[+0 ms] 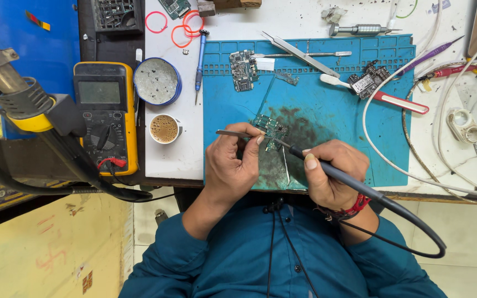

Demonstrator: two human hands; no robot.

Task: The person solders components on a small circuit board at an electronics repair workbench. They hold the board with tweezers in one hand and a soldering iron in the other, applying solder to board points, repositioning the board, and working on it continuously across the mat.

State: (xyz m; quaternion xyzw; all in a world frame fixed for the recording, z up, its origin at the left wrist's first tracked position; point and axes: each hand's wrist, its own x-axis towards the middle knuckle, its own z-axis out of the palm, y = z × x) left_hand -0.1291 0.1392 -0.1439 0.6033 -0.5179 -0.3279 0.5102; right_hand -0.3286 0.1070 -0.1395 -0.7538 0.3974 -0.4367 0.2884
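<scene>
— So, what sits at the far left of the bench (172,157)?
— A yellow multimeter (106,113), then a cup of tea (164,128).
— And the hands?
— On the blue mat (227,105), the left hand (230,165) has its grip pinched on tweezers (237,133) at a small circuit board (271,131). The right hand (332,174) has its grip closed around a soldering iron (349,182), tip touching that board.

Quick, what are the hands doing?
Left hand: closed on thin metal tweezers at the small circuit board.
Right hand: closed on the black soldering iron.
</scene>
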